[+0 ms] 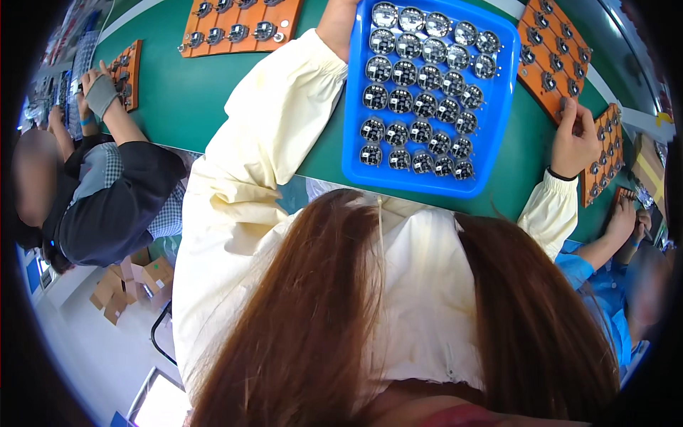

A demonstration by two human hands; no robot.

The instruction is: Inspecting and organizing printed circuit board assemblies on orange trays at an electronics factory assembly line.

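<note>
A blue plastic tray [353,149] holds rows of round, clear-shelled parts [425,105] with dark electronics inside. My left hand [339,30] is at the tray's upper left side, against its rim. The fingers of that hand are hidden by the tray and the picture's top edge. To the right of the tray, my right hand [576,144] has its fingers curled, thumb and forefinger pinching the near corner of an orange board [538,84]. Small dark metal-looking parts sit in rows on that board.
Another orange board [235,44] lies at the far left on the green bench [171,107], and a further one [605,153] at the right. Co-workers sit on both sides, one hand in a grey glove [102,94] and one sleeve blue [575,269]. Cardboard boxes [131,285] stand on the floor.
</note>
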